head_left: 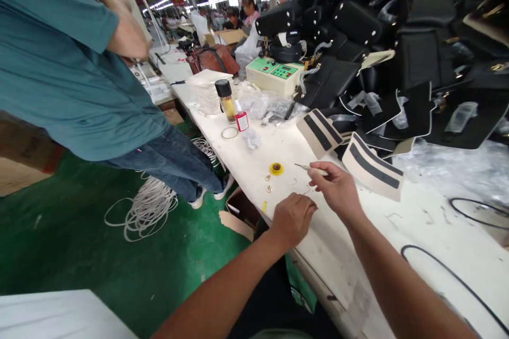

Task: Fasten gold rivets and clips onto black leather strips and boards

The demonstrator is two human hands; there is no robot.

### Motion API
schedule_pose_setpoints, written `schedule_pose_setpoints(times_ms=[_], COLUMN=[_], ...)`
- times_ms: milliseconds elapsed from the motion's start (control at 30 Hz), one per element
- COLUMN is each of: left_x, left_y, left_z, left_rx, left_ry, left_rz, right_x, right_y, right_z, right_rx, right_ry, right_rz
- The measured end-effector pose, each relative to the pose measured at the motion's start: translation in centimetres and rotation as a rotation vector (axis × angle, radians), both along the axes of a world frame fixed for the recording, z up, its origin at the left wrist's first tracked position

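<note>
My right hand (335, 187) is closed around a thin pale-handled tool (318, 170) with a fine metal tip, pointing left over the white table (246, 161). My left hand (293, 217) rests at the table's front edge, its fingers pressed together; what they hold, if anything, is too small to make out. A yellow roll (276, 169) lies just beyond my hands, with small gold rings (269, 188) nearer to me. Farther off stand a red bottle (242, 121) and a black-capped jar (226, 100).
Black bags (358, 26) are piled at the back right. Beige panels with dark strips (373, 166) lie before them. A cream control box (274, 75) stands at the back. On the left stands a person in a teal shirt (79, 74), near coiled cord (149, 206) on the green floor.
</note>
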State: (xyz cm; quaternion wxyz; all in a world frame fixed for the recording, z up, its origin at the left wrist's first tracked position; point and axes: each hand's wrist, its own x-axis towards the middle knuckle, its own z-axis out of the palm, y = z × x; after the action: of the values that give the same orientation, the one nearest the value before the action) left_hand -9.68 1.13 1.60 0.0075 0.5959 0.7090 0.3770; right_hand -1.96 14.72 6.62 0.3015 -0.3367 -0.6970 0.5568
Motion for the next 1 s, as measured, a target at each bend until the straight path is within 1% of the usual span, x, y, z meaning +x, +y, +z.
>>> schedule_pose_setpoints(times_ms=[67, 133, 200, 267, 333, 400, 533, 667, 800, 867, 900, 1000], left_x=[-1.1, -2.1, -2.8, -3.0, -3.0, -2.9, -2.9, -2.9, -2.7, -2.6, -2.4, -1.8], left_y=[-1.5, -2.1, -2.0, -1.4, -0.8, -0.5, -0.6, -0.9, -1.2, -1.4, -1.5, -1.4], left_z=[0.2, 0.1, -0.3, -0.7, -1.1, -1.3, -1.6, -1.5, -0.8, -0.3, -0.1, 0.3], left_rx=[0.079, 0.097, 0.061, 0.01, -0.036, -0.064, -0.058, -0.061, -0.064, -0.025, -0.005, 0.019], left_ry=[-0.012, 0.018, 0.073, 0.128, 0.164, 0.182, 0.162, 0.058, -0.074, -0.215, -0.311, -0.691], left_rz=[0.052, 0.095, 0.095, 0.078, 0.073, 0.087, 0.112, 0.137, 0.184, 0.213, 0.231, 0.243], right_x=[-2.8, -5.0, -6.5, -7.1, -7.2, -7.0, -6.5, -6.5, -6.3, -5.5, -4.9, -1.9], right_y=[0.1, 0.1, 0.3, 0.5, 0.6, 0.7, 0.6, 0.3, 0.1, 0.0, -0.1, -0.8], right_z=[-1.2, -2.9, -4.3, -5.1, -5.3, -5.1, -4.5, -4.2, -3.4, -2.7, -2.4, -1.8], right_rx=[0.121, 0.259, 0.354, 0.394, 0.433, 0.457, 0.449, 0.391, 0.234, 0.144, 0.074, -0.241], right_ry=[-0.077, -0.149, -0.189, -0.205, -0.225, -0.241, -0.242, -0.222, -0.163, -0.123, -0.078, 0.167], right_rz=[0.071, 0.11, 0.12, 0.118, 0.121, 0.129, 0.128, 0.117, 0.11, 0.09, 0.072, -0.011])
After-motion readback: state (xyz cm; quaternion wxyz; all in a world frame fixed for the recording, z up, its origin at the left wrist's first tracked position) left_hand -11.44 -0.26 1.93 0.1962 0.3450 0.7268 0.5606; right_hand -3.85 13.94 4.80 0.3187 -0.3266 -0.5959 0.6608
